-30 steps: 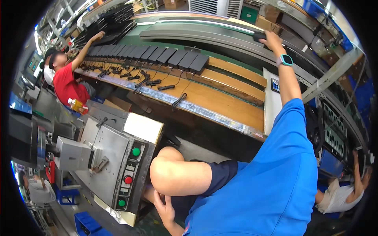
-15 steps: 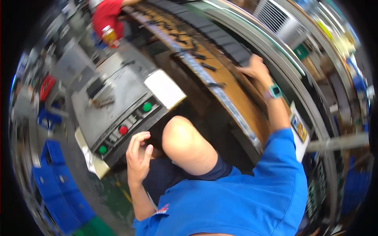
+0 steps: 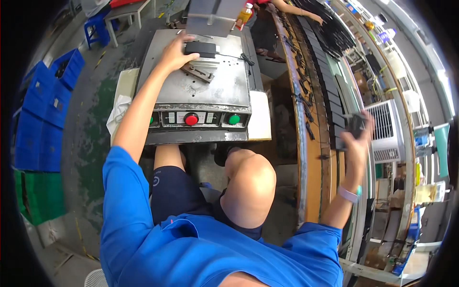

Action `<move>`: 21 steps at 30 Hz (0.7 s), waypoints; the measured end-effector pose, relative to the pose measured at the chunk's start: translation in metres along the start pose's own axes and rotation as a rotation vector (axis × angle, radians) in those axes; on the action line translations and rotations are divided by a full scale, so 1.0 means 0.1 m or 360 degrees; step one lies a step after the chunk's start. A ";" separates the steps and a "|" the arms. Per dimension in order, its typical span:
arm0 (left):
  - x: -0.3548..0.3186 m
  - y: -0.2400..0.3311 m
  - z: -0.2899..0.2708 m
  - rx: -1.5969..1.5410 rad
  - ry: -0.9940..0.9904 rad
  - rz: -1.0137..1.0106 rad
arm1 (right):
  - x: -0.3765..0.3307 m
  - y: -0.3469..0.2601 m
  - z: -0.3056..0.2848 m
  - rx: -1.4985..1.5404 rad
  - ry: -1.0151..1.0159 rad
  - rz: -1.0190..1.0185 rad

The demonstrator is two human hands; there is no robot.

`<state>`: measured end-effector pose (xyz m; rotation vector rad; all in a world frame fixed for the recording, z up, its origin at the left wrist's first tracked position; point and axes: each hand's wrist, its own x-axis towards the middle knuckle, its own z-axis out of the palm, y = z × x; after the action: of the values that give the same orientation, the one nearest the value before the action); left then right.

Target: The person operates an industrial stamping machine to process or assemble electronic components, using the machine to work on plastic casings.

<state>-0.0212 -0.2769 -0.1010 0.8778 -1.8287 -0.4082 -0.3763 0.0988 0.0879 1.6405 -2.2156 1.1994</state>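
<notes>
A black power adapter (image 3: 201,49) sits in a metal fixture on the grey machine plate (image 3: 162,91). My left hand (image 3: 173,55) closes around its left end, thumb along the near edge and fingers at the far edge. A short cord (image 3: 247,59) lies on the plate to its right. Over the conveyor on the right, my right hand (image 3: 356,143) is raised and blurred, gripping another black adapter (image 3: 357,125). Beneath it runs a row of black adapters (image 3: 330,103) along the belt, their cords (image 3: 306,103) lying on the wooden ledge beside them.
Along the machine's front are a red button (image 3: 191,119) and a green button (image 3: 234,119). A clear guard (image 3: 210,16) stands behind the fixture. Blue bins (image 3: 40,119) are at the left. Another person's arm (image 3: 296,9) reaches over the far conveyor. A white cooler (image 3: 385,126) stands right.
My view has turned toward the machine. My left hand has gone from above my lap to the adapter in the fixture. My right hand has lifted an adapter off the conveyor row.
</notes>
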 end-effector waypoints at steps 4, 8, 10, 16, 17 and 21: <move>0.21 -0.04 -0.03 -0.0275 -0.0388 -0.0163 | 0.29 -0.15 0.74 0.0289 -0.0424 0.0161; -0.01 0.13 -0.42 -0.1113 -0.0377 -0.0412 | 0.89 0.06 1.49 0.0025 -0.0980 -0.0318; -0.42 0.22 -0.62 -0.1772 -0.0270 -0.0586 | 0.98 -0.11 1.87 0.0074 -0.1223 0.0002; -1.94 1.20 -1.08 -0.3007 0.0347 -0.1047 | 1.17 -0.32 3.11 0.0552 -0.0992 -0.0323; -2.13 1.31 -1.17 -0.2881 0.0506 -0.1181 | 1.17 -0.44 3.29 0.0417 -0.0767 -0.0765; -2.50 1.36 -1.43 -0.2406 0.0646 -0.1644 | 1.22 -0.92 3.60 0.0170 -0.0849 -0.1486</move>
<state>0.1089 0.0135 -0.1175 0.5822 -0.2045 -1.7583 -0.2256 -0.2384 -0.0425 2.7857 -1.1956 0.6524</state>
